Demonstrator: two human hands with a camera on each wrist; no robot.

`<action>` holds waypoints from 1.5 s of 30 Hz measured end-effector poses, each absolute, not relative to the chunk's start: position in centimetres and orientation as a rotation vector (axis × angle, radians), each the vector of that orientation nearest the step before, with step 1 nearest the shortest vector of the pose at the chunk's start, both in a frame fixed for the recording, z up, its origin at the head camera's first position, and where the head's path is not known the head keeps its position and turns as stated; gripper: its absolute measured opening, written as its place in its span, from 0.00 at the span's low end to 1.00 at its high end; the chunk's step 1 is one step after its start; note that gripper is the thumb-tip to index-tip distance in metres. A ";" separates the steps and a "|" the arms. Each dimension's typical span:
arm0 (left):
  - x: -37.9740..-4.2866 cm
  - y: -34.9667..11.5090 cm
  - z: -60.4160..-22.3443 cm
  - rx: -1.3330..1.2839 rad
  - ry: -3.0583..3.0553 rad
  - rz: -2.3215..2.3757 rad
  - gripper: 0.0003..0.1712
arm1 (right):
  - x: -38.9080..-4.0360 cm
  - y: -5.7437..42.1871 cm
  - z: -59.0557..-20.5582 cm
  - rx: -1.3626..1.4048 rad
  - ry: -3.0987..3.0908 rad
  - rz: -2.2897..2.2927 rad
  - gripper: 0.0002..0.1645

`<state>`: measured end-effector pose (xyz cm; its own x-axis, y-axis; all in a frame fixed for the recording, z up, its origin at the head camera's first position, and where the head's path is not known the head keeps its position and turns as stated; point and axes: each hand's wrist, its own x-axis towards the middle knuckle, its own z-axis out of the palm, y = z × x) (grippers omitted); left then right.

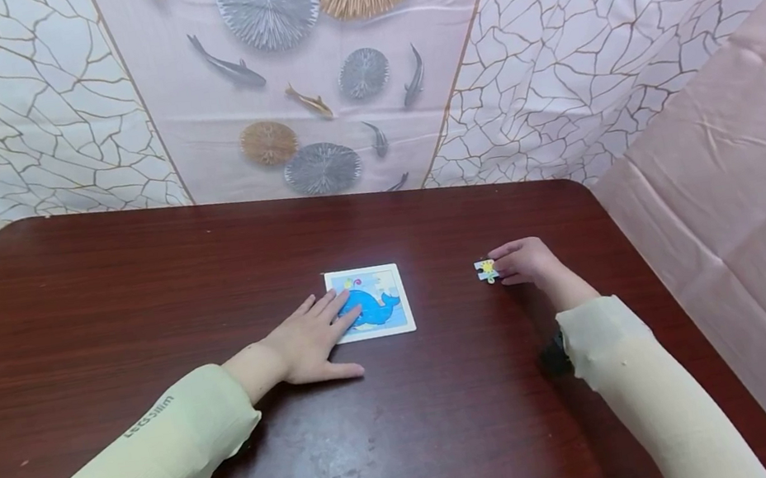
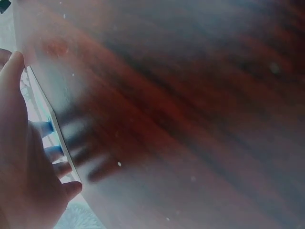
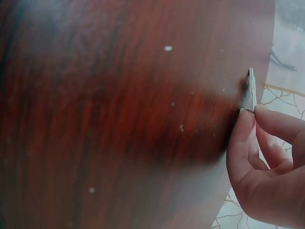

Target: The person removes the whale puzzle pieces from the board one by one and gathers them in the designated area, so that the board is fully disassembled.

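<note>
A white-framed puzzle board (image 1: pixel 408 314) with a blue whale picture lies on the table in the head view. My left hand (image 1: pixel 308 338) rests flat over its left side, fingers spread and partly covering the whale. To the right, my right hand (image 1: pixel 523 260) pinches a puzzle piece (image 1: pixel 486 269) with a yellow figure on a pale ground. In the right wrist view that piece (image 3: pixel 252 90) is seen edge-on between thumb and fingertips, close over the table. The left wrist view shows the left fingers (image 2: pixel 56 151) along the board's edge.
The dark brown wooden table (image 1: pixel 136 295) spreads around both hands. Behind it hangs a patterned cloth (image 1: pixel 324 106) with fish and round motifs. Plain pinkish cloth (image 1: pixel 752 197) borders the right side. A dark band (image 1: pixel 555 354) shows at the right cuff.
</note>
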<state>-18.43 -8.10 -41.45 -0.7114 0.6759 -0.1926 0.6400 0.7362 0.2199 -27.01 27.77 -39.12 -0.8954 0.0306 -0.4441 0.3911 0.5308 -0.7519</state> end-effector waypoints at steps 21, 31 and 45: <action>-18.8 -8.2 -41.4 1.039 2.704 0.228 0.49 | -27.8 23.7 -37.8 0.291 2.297 -1.454 0.24; -18.8 -8.1 -41.5 1.037 2.710 0.214 0.49 | -27.9 18.6 -37.2 0.206 2.235 -1.470 0.24; -18.7 -7.7 -41.4 1.018 2.706 0.197 0.50 | -27.2 14.0 -37.9 0.176 2.194 -1.421 0.23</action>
